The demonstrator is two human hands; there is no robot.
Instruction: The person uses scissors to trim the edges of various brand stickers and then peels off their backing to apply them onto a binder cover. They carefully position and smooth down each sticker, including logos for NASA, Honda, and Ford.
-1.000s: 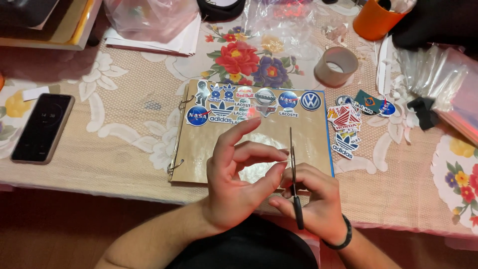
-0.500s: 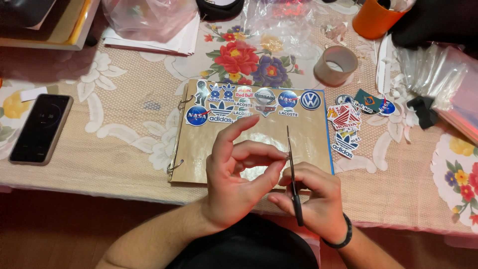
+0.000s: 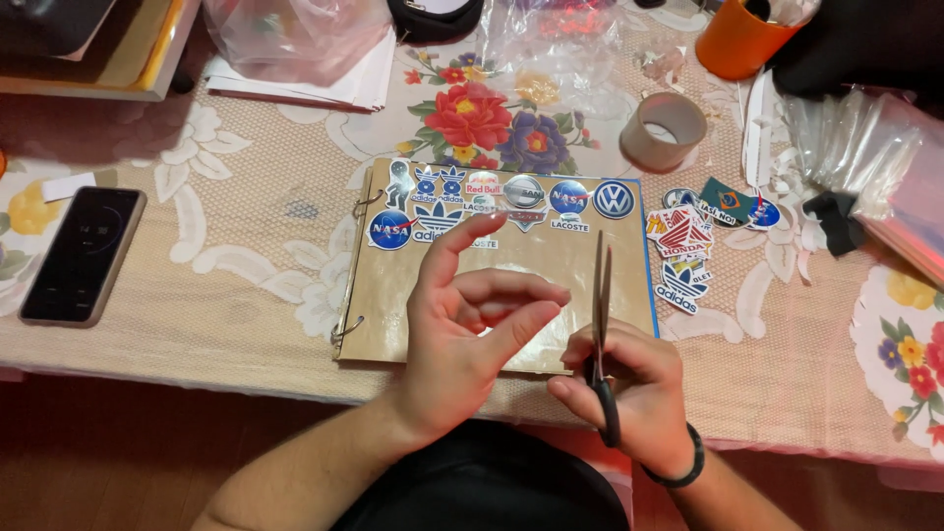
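My left hand (image 3: 467, 339) hovers over the lower part of a brown ring-bound notebook cover (image 3: 393, 295), index finger raised, thumb and other fingers curled close together; I cannot make out anything between them. My right hand (image 3: 634, 393), with a black band at the wrist, grips black-handled scissors (image 3: 601, 295) whose closed blades point up and away from me, just right of the left thumb. A row of colourful logo stickers (image 3: 521, 192) runs along the top of the cover.
Loose stickers (image 3: 685, 251) lie right of the notebook. A roll of tape (image 3: 664, 130), an orange cup (image 3: 737, 41) and clear plastic bags (image 3: 865, 147) sit at the back right. A dark phone (image 3: 84, 254) lies at the left, a paper stack (image 3: 315, 84) behind.
My hands have drawn slightly apart: the left thumb has left the scissors, which have tilted a little more upright. Nothing on the table has moved.
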